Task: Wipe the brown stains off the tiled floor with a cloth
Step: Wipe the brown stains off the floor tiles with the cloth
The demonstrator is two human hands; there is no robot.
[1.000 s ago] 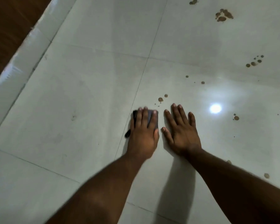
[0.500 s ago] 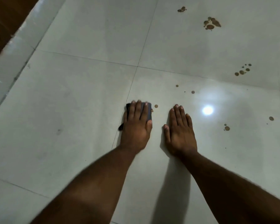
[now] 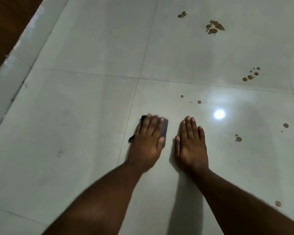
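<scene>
My left hand (image 3: 147, 141) lies flat on a dark grey cloth (image 3: 164, 129) and presses it on the pale tiled floor (image 3: 75, 116); a black loop of the cloth sticks out at the left. My right hand (image 3: 191, 145) rests flat on the tile beside it, fingers together, holding nothing. Brown stains are spread ahead and to the right: small drops (image 3: 199, 102) just beyond my fingers, a pair of drops (image 3: 238, 139) to the right, a dotted cluster (image 3: 250, 76) farther right, and a big blotch (image 3: 214, 28) at the far end.
A glossy pale skirting strip (image 3: 15, 68) runs along the left, with dark brown wood (image 3: 5, 22) behind it. A bright lamp reflection (image 3: 219, 114) shines on the tile to the right of my right hand. One more brown spot (image 3: 278, 203) lies near my right forearm.
My left hand has slid the cloth forward over the small brown drops that lay just ahead of it; those drops no longer show. The right hand stays flat in place.
</scene>
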